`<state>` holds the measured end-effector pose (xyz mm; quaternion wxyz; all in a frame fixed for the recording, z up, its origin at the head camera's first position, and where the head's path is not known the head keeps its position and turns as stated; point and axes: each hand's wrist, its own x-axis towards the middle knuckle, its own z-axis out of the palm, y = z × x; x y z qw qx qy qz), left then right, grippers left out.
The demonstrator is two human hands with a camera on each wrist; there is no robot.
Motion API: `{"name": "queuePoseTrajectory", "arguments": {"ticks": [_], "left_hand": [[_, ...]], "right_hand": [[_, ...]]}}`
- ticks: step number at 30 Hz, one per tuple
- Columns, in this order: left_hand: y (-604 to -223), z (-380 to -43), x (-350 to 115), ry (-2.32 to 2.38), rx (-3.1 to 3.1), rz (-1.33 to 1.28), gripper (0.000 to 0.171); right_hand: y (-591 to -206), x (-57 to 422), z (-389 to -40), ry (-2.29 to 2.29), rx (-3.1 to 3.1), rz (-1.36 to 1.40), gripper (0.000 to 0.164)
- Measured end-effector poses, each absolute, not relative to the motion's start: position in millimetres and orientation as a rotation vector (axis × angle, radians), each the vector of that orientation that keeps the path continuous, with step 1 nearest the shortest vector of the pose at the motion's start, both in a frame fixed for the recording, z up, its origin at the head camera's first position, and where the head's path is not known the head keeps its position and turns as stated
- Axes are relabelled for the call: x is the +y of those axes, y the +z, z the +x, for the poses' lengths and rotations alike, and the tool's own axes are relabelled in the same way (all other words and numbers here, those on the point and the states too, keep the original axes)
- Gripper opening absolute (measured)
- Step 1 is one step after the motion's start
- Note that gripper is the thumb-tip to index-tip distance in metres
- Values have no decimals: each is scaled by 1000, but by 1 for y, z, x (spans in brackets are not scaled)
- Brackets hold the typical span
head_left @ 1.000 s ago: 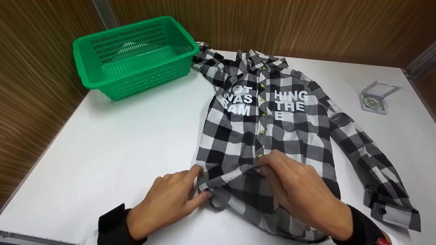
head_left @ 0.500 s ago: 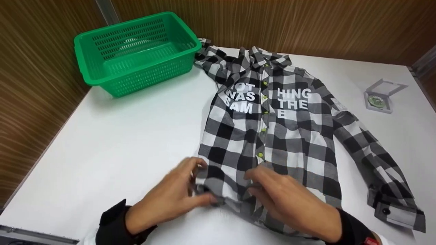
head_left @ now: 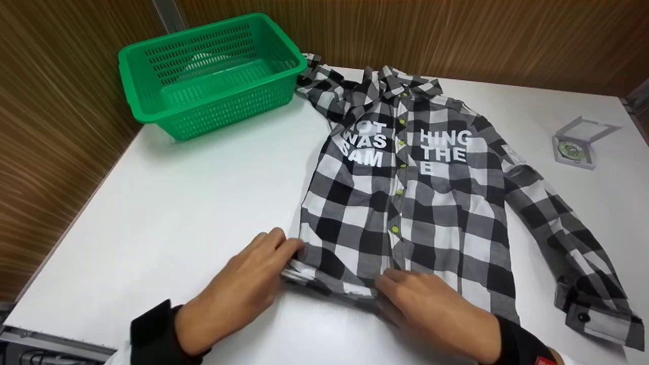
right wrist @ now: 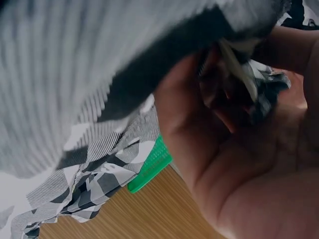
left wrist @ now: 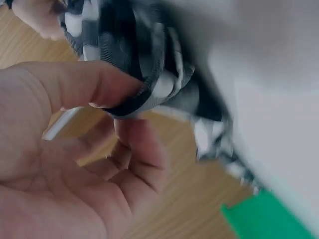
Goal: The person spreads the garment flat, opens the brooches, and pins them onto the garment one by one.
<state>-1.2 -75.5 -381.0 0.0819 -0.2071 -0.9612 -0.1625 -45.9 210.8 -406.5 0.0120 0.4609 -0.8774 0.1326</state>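
A black, grey and white checked shirt point(head_left: 350, 203) lies front up on the white table, with yellowish buttons and white lettering on its chest. My left hand point(head_left: 238, 289) pinches the bottom hem at its left corner; in the left wrist view the thumb and curled fingers point(left wrist: 144, 154) meet at the cloth edge. Further along the hem, near the button strip, my right hand point(head_left: 431, 309) grips the cloth, its fingers point(right wrist: 184, 109) curled round the edge in the right wrist view. One sleeve point(head_left: 557, 223) stretches out to the right. The other sleeve is bunched beside the basket.
A green perforated basket point(head_left: 218, 101) stands at the back left, close against the bunched sleeve. To the right sits a small open clear case point(head_left: 575, 152) with a round green item inside. Wood-grain panels point(head_left: 431, 35) border the table's back and left side.
The hem, earlier lifted and folded back between the hands, now lies lower and straighter. My right hand has moved down along it, and my left hand has closed again on the corner.
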Motion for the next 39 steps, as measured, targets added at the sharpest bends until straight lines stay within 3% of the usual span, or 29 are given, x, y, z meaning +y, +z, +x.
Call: {"name": "queuePoseTrajectory", "arguments": {"ticks": [6, 10, 16, 18, 22, 24, 27, 30, 35, 39], "left_hand": [[-382, 22, -83, -36, -2839, -869, 38], [-382, 27, -91, -102, -2851, -950, 32], [-390, 4, -83, -146, -2851, -620, 56], [-395, -3, -77, -188, -2865, -576, 49], [-400, -12, -70, -463, -2914, -585, 17], [-399, -16, -70, -666, -2902, -558, 15], [-394, -17, -76, -799, -2795, -483, 24], [-387, -16, -85, -632, -2663, -499, 28], [-385, -12, -104, -275, -2509, -583, 21], [-393, -4, -122, -78, -2616, -697, 21]], "right_hand": [[-399, 213, -41, 417, -2821, 1413, 21], [-391, 214, -41, 492, -2810, 1307, 28], [-383, 217, -47, 600, -2535, 1156, 41], [-382, 218, -49, 640, -2472, 1139, 44], [-380, 223, -49, 702, -2456, 1090, 45], [-379, 226, -49, 700, -2474, 1070, 45], [-378, 228, -49, 647, -2494, 1074, 44], [-375, 228, -47, 577, -2500, 1089, 42], [-372, 227, -31, 494, -2450, 1180, 20], [-380, 219, -12, 326, -2387, 1433, 9]]}}
